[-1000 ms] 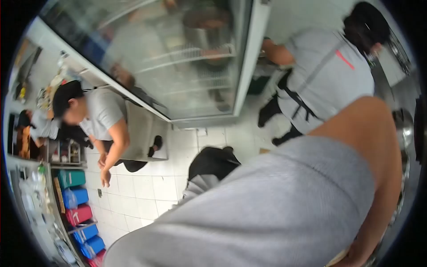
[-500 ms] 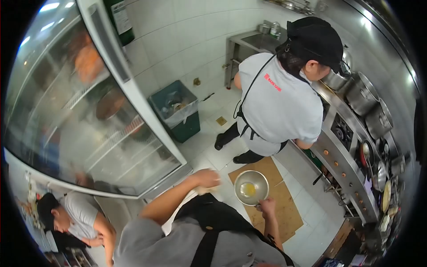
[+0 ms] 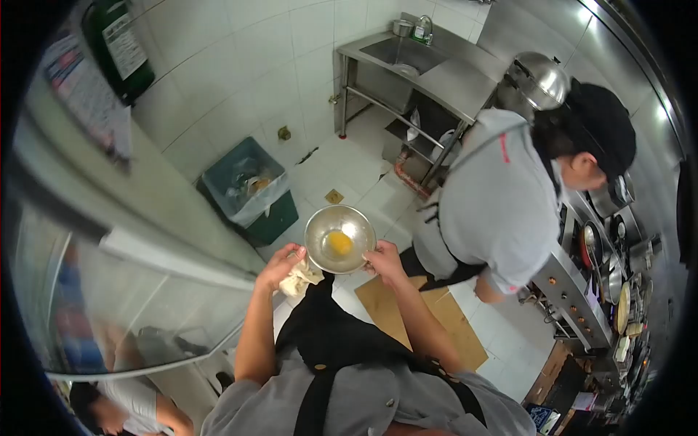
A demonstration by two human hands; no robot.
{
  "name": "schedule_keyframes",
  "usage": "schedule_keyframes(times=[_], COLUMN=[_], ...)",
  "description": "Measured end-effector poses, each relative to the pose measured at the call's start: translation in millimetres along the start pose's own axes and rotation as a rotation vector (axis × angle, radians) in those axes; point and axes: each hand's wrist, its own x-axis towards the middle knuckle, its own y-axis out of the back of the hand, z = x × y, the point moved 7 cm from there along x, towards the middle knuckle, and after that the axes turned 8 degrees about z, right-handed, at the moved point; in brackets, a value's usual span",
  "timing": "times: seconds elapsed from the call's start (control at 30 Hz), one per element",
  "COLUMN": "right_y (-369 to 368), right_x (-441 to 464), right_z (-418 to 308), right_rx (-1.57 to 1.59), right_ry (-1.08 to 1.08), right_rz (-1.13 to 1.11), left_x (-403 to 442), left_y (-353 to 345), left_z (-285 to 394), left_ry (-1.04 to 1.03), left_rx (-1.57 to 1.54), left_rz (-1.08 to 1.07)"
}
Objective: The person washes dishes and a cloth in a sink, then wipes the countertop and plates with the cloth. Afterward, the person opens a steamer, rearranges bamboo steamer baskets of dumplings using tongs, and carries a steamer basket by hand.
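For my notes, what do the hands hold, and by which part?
Right hand: metal bowl, by its rim. Left hand: apparently a crumpled cloth, exact part unclear.

Your bowl (image 3: 320, 229) is smooth, shiny metal, your crumpled cloth (image 3: 297, 280) matt. Left of centre you see a plastic bin (image 3: 280, 221); lower right, matt cardboard (image 3: 458, 330); at the top, a smooth steel desk (image 3: 458, 87).
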Motion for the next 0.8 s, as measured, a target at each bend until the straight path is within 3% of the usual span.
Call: schedule_keyframes(times=[0.1,0.2,0.3,0.43,0.57,0.63,0.8], right_y=[-22.6,-23.9,-41.8,-51.8,-9.2,25.9,82.0], right_x=[75.0,160.6,235.2,319.7,397.5,461.9,609.0], right_z=[-36.9,-82.1,-127.9,-202.0,-269.6,-284.9,-398.6], right_rx=[-0.092,-0.195,-0.299,-0.200,-0.016,0.069,-0.105], right_ry=[0.052,0.183,0.077,0.058,0.046,0.144,0.230], right_rz=[-0.001,0.031,0.059,0.087,0.182,0.222,0.343], left_x=[78.7,167.8,264.9,361.0,442.8,487.5,576.7], left_y=[1.7,-6.7,12.4,12.0,3.2,-1.2,-34.4], left_z=[38.5,81.2,112.9,183.6,257.9,280.9,353.6], left_ry=[-0.029,0.078,-0.009,-0.022,-0.102,-0.118,-0.079], left_rx=[-0.020,-0.159,0.121,-0.028,-0.060,-0.080,-0.098], left_rz=[-0.024,-0.068,0.057,0.105,0.126,0.137,0.146])
